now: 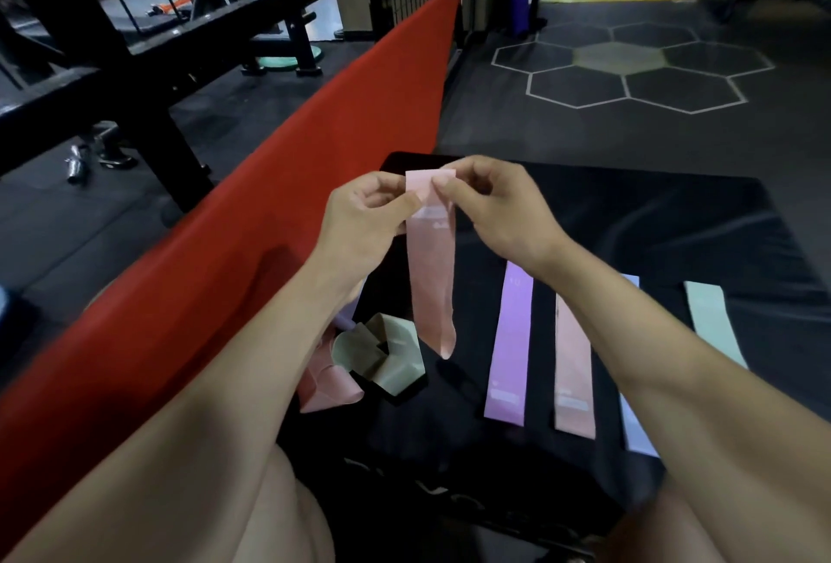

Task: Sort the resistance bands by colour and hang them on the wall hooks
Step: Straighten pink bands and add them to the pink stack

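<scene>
A pink resistance band (432, 274) hangs straight down over a black mat (652, 220). My left hand (364, 220) and my right hand (490, 207) both pinch its top edge, one at each corner. Flat on the mat to the right lie a purple band (510, 351), another pink band (573, 369), a pale lilac band (636, 427) partly hidden by my right forearm, and a mint band (715, 324). Under my left forearm sits a loose heap with a grey-green band (382, 353) and a crumpled pink band (330, 387). No wall hooks are in view.
A long red padded edge (270, 211) runs diagonally along the mat's left side. Black gym machine frames (148, 81) and a metal bar on the floor stand beyond it at the left. Dark flooring with white hexagon markings (629, 68) lies ahead at the right.
</scene>
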